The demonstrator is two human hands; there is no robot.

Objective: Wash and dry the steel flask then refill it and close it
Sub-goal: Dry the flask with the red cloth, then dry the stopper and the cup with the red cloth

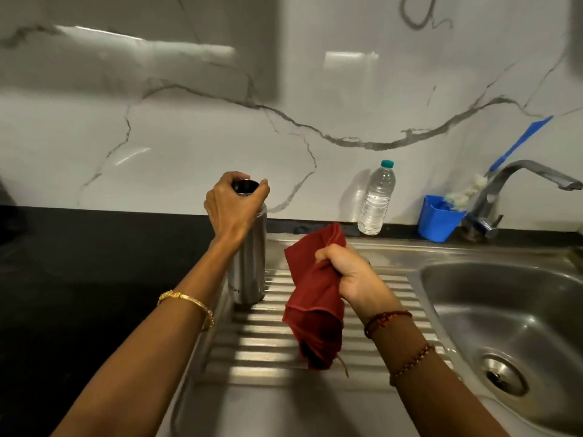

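Upright on the ribbed drainboard (258, 335), the steel flask (247, 263) points its open mouth straight up, the left hand (232, 209) curled around its neck. Meanwhile the right hand (350, 275) grips a red cloth (312, 298). Behind, 1 capped plastic bottle (377, 200) holds clear water.

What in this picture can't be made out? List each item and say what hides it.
Head view only:
- Steel flask: whether a cap is on; the left hand wraps its top.
- Flask's contents: hidden by its wall.
- Flask lettering near the base: too small.
- Blue tub: the white stuff inside is blurred.
- Sink: its right side is cut off by the edge.
- Red cloth: partly bunched in the right hand.
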